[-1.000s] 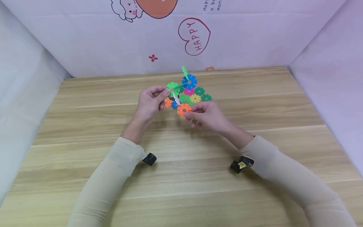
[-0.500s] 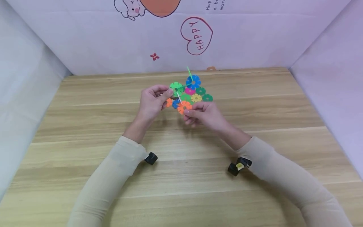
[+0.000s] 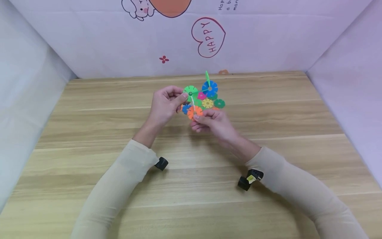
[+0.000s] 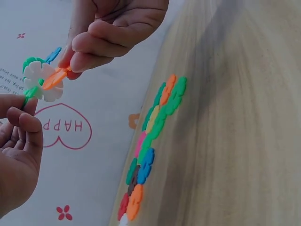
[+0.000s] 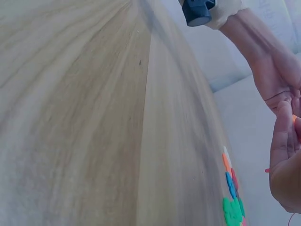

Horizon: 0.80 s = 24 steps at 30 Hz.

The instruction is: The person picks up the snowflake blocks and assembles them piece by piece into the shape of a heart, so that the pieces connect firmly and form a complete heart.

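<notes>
The left grip (image 3: 167, 102) pinches a light-green slotted disc (image 3: 187, 89), the right grip (image 3: 215, 123) an orange slotted disc (image 3: 190, 113), with a white slotted disc (image 4: 34, 72) on edge between the two. They are linked, along with a blue slotted disc (image 3: 214, 87), and held in the air above the bench (image 3: 191, 205), where multicoloured discs (image 4: 160, 122) lie flat, close together.

Bright notched discs (image 3: 207, 101) lie on a wood-grain table (image 3: 191, 196).
</notes>
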{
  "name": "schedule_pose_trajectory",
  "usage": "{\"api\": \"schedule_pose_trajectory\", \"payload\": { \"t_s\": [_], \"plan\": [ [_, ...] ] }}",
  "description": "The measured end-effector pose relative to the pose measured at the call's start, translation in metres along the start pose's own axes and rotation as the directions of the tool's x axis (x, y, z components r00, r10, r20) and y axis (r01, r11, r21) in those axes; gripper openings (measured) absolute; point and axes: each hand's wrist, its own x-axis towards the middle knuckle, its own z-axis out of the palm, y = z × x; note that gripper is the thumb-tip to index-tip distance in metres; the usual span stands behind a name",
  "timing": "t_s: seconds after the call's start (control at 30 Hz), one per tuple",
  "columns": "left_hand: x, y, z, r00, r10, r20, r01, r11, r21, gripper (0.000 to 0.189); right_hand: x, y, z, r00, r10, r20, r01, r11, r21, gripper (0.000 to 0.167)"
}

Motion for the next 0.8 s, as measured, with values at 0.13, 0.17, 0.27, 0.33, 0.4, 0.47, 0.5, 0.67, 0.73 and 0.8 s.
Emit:
{"api": "schedule_pose_trajectory", "payload": {
  "t_s": [0.13,0.17,0.27,0.33,0.4,0.47,0.5,0.67,0.73,0.8],
  "plan": [
    [0.004,0.005,0.004,1.0,0.017,0.021,-0.018,0.999,0.04,0.015,-0.001,-0.002,-0.001,1.0,-0.002,-0.018,0.002,1.0,0.029,0.022],
    [0.004,0.006,0.004,1.0,0.011,0.021,-0.012,0.999,0.049,0.015,-0.001,-0.003,-0.001,1.0,0.0,-0.014,0.0,1.0,0.026,0.021],
    [0.006,0.007,0.004,1.0,-0.009,0.027,0.007,0.997,0.07,0.015,0.002,-0.004,-0.003,1.0,0.01,0.017,-0.01,1.0,-0.017,0.014],
    [0.006,0.007,0.002,0.999,-0.026,0.036,0.022,0.996,0.089,0.015,0.003,-0.003,-0.005,0.998,0.012,0.055,-0.009,0.998,-0.062,0.01],
    [0.006,0.005,-0.001,0.998,-0.038,0.044,0.033,0.993,0.11,0.015,0.004,-0.002,-0.009,0.997,0.018,0.076,-0.011,0.995,-0.097,0.013],
    [0.005,0.003,-0.005,0.998,-0.04,0.051,0.034,0.991,0.13,0.015,0.003,-0.001,-0.016,0.998,0.027,0.064,-0.019,0.993,-0.113,0.017],
    [0.006,0.002,-0.006,0.998,-0.041,0.051,0.033,0.99,0.139,0.016,0.003,-0.001,-0.02,0.998,0.029,0.052,-0.024,0.994,-0.108,0.019],
    [0.007,0.0,-0.012,0.997,-0.04,0.059,0.028,0.981,0.192,0.019,0.004,-0.004,-0.034,1.0,0.025,-0.019,-0.026,0.999,-0.025,0.012],
    [0.008,0.0,-0.012,0.996,-0.045,0.071,0.029,0.977,0.212,0.021,0.004,-0.006,-0.035,0.999,0.019,-0.034,-0.018,1.0,0.012,0.008],
    [0.008,0.0,-0.011,0.995,-0.055,0.085,0.035,0.974,0.223,0.022,0.004,-0.007,-0.035,0.999,0.021,-0.039,-0.021,1.0,0.014,0.008]
  ]
}}
